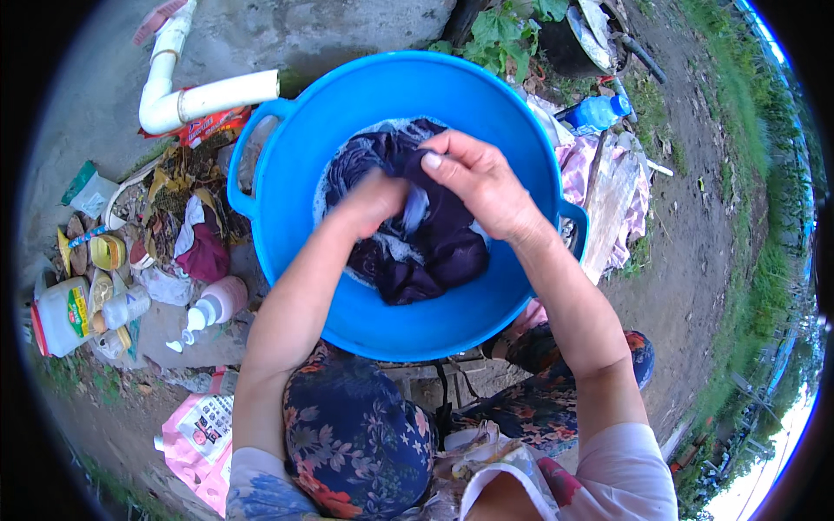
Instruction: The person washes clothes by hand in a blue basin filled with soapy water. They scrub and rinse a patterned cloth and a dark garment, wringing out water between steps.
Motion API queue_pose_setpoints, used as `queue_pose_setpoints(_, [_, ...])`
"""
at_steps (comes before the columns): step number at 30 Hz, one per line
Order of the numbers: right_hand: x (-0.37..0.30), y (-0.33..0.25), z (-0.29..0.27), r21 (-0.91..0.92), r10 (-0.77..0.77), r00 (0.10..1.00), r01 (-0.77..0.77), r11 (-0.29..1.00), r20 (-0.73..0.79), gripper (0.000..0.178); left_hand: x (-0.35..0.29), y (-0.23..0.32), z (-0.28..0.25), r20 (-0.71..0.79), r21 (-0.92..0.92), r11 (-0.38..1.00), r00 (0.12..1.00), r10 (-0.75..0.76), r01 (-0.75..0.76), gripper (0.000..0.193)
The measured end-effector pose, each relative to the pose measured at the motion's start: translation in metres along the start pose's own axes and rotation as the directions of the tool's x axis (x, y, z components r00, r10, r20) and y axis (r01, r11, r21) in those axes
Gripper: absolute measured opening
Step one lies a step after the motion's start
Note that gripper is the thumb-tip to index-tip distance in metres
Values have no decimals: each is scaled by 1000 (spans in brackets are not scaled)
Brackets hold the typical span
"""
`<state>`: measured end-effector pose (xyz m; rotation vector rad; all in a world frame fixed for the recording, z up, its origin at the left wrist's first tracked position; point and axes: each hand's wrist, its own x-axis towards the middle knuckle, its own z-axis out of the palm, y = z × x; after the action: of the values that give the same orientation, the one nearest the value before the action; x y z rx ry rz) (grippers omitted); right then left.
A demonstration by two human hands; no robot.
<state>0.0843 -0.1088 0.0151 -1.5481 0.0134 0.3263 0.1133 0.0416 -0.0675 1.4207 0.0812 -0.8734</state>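
While the right hand pinches a raised fold of dark cloth between thumb and fingers, the left hand presses in close on its left side, too blurred and too hidden by the folds for me to tell whether it grips or only pushes. Wet and bunched, the cloth lies under both hands inside the blue tub, with suds among its creases just nearer the body than the left hand.

To my eye this is rubbing by hand, and it should go best if the right hand keeps its fold taut and near the left, giving the left firm fabric to work against. Short strokes low over the tub would keep drips inside the wall. I'd shift the pinch along a little at a time, as heavy wet cloth may slip. Well left of the left hand, outside the tub, stands a pink pump bottle.
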Motion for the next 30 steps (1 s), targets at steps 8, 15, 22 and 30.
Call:
queue_pose_setpoints(8, [9,-11,-33,302,220,899,-105,948,-378,9,-4,-11,-5,393,852,263,885,250,-453,35])
queue_pose_setpoints(15, [43,-20,-75,19,-58,871,77,997,-487,25,-35,21,-7,591,-205,978,801,96,34,48])
queue_pose_setpoints(22, [-4,21,-55,-338,-5,915,-144,930,-404,27,-23,8,-4,445,-537,830,887,125,152,61])
queue_pose_setpoints(30, [25,3,-44,-611,180,864,172,773,471,37,-27,13,-15,637,-233,972,761,123,38,50])
